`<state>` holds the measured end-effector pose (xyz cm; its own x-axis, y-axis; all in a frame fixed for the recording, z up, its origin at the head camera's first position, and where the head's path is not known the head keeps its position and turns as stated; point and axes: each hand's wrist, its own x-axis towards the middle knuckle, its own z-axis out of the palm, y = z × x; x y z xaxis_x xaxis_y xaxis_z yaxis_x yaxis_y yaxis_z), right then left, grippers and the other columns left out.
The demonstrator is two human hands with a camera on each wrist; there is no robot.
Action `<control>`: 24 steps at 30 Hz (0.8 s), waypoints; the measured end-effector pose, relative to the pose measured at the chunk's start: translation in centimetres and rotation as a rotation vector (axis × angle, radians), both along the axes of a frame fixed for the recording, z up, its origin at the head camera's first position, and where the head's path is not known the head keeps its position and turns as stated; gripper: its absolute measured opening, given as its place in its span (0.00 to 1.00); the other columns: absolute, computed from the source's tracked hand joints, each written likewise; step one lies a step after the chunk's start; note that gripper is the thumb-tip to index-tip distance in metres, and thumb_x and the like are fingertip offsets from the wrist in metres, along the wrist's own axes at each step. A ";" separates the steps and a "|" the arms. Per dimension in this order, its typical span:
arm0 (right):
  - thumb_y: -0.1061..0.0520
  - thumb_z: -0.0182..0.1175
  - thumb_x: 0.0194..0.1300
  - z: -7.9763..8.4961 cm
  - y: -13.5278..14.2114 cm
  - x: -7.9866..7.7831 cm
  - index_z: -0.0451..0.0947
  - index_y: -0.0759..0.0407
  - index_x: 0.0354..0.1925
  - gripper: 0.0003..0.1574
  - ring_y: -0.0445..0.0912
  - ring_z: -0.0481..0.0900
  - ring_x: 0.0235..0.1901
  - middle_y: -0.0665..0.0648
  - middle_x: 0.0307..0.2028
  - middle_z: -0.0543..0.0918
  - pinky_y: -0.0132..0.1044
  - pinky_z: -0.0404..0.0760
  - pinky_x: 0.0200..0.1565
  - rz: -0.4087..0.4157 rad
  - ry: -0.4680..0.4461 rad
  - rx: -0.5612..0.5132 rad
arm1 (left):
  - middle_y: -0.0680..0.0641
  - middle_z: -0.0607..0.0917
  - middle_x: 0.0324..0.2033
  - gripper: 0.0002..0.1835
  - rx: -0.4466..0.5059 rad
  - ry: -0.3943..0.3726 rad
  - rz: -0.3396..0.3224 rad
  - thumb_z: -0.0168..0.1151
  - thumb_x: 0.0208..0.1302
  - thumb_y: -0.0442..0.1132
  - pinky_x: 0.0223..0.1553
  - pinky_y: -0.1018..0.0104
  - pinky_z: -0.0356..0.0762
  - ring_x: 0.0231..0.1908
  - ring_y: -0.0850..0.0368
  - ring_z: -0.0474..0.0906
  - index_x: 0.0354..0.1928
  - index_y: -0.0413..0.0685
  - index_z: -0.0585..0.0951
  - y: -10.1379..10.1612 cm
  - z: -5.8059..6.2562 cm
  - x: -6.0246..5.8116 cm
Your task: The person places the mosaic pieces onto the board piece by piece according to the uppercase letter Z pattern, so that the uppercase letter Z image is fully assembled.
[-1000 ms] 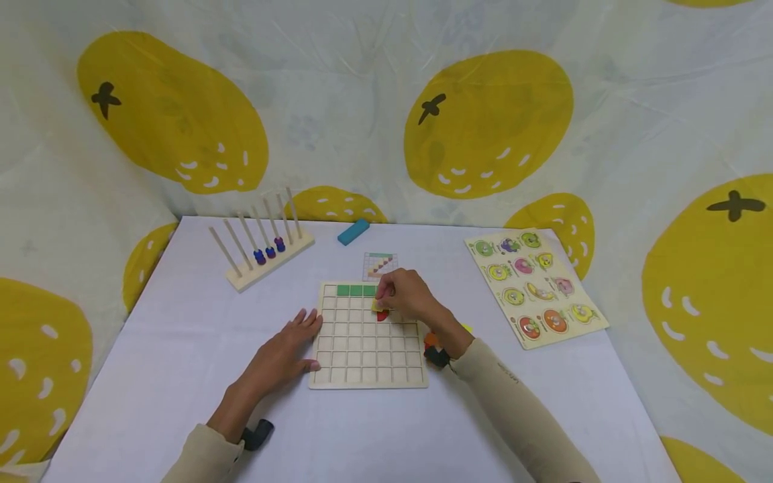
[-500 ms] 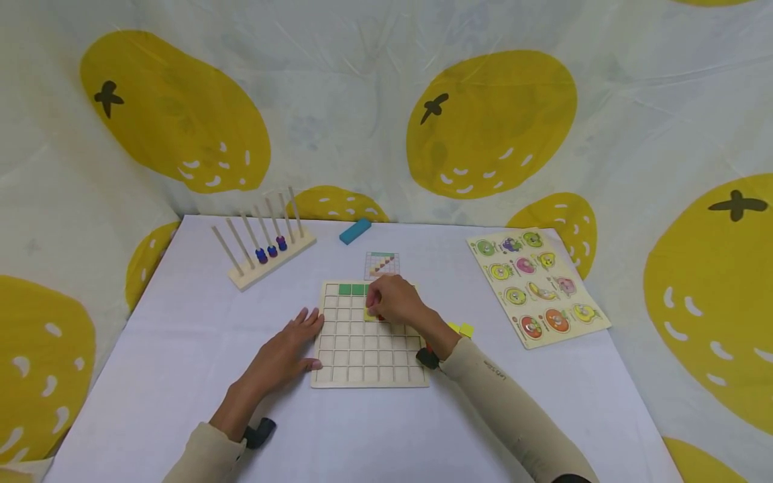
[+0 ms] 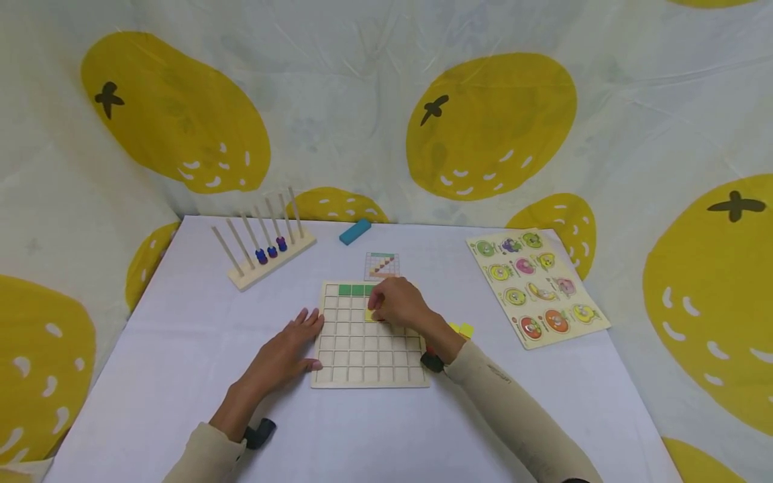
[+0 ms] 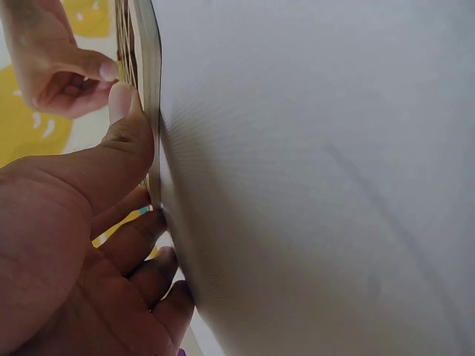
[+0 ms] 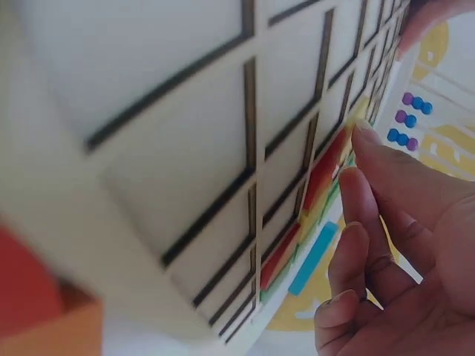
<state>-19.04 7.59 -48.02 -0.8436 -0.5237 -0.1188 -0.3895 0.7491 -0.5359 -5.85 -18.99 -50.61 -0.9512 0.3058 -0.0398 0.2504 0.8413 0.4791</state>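
A wooden grid board (image 3: pixel 356 379) lies on the white table, with green tiles (image 3: pixel 351 290) along its far row. My right hand (image 3: pixel 401 305) is over the board's upper middle, thumb and finger pinching a yellow tile (image 3: pixel 370 315) down at a square. In the right wrist view, red tiles (image 5: pixel 323 170) and other yellow ones sit in the squares near the thumb. My left hand (image 3: pixel 280 355) rests beside the board's left edge, fingers extended. The left wrist view has its thumb (image 4: pixel 126 133) against the board's edge. My right hand hides part of the tiled squares.
A small pattern card (image 3: pixel 382 267) lies just beyond the board. Loose yellow tiles (image 3: pixel 465 330) lie to its right, partly behind my forearm. Farther out are a peg abacus (image 3: pixel 272 263), a teal block (image 3: pixel 355 231) and a fruit puzzle board (image 3: pixel 537 288).
My right hand has carried the yellow tile slightly left and down to a square beside a red tile, then shifted a little there. My left hand stays at the board's edge.
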 end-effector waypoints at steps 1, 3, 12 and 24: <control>0.58 0.80 0.58 0.1 0.2 0.1 0.89 0.47 0.30 0.08 0.40 0.81 0.32 0.42 0.27 0.86 0.38 0.81 0.40 -0.007 0.006 -0.003 | 0.40 0.63 0.81 0.54 0.000 0.001 0.000 0.82 0.54 0.45 0.77 0.37 0.65 0.83 0.38 0.55 0.81 0.41 0.65 0.0 0.0 0.0; 0.56 0.81 0.58 0.4 0.9 0.2 0.89 0.48 0.31 0.08 0.41 0.80 0.34 0.43 0.28 0.86 0.38 0.81 0.42 -0.025 0.009 -0.011 | 0.40 0.63 0.81 0.54 -0.002 0.001 0.001 0.82 0.54 0.45 0.78 0.38 0.64 0.83 0.38 0.55 0.81 0.42 0.65 0.0 0.0 0.1; 0.54 0.80 0.60 1.8 5.8 0.3 0.91 0.50 0.37 0.08 0.47 0.77 0.36 0.48 0.33 0.86 0.36 0.77 0.37 -0.157 -0.071 -0.027 | 0.39 0.65 0.80 0.54 -0.008 0.030 -0.004 0.83 0.53 0.45 0.77 0.37 0.64 0.82 0.37 0.56 0.80 0.40 0.66 0.0 0.0 0.1; 0.57 0.80 0.60 0.9 12.0 1.4 0.89 0.53 0.39 0.09 0.48 0.77 0.33 0.51 0.31 0.85 0.36 0.78 0.36 -0.212 -0.145 0.027 | 0.39 0.63 0.81 0.53 0.009 0.009 0.000 0.82 0.55 0.43 0.78 0.38 0.63 0.83 0.37 0.55 0.81 0.40 0.65 0.1 0.1 0.2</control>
<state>-17.67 19.58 -47.12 -0.9073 -0.3315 -0.2586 -0.1423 0.8209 -0.5531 -5.67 -18.89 -50.52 -0.9517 0.3058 -0.0289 0.2543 0.8373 0.4840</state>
